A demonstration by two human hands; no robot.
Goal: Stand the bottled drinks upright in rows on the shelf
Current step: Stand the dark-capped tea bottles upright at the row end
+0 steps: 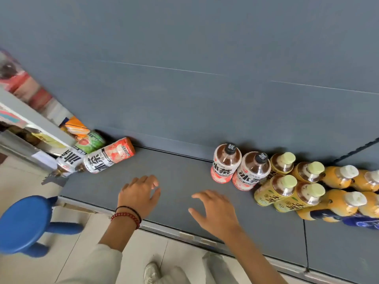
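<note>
Both hands were stretched out over the flat grey shelf (184, 181) at lower centre. The left hand (138, 194) had its fingers loosely bent and apart, the right hand (216, 212) was splayed wide, and neither held anything. Whether they touched the shelf was unclear. Upright bottles (287, 187) of glossy plastic stood in rows at the right, the outermost cut off by the frame edge. Toppled bottles (108, 158) lay at the left, blurred. A round blue stool (22, 224) stood at lower left.

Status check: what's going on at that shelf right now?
Left hand and right hand open, empty, over the shelf. Lying bottles left; upright rows right. Nothing blocking.
</note>
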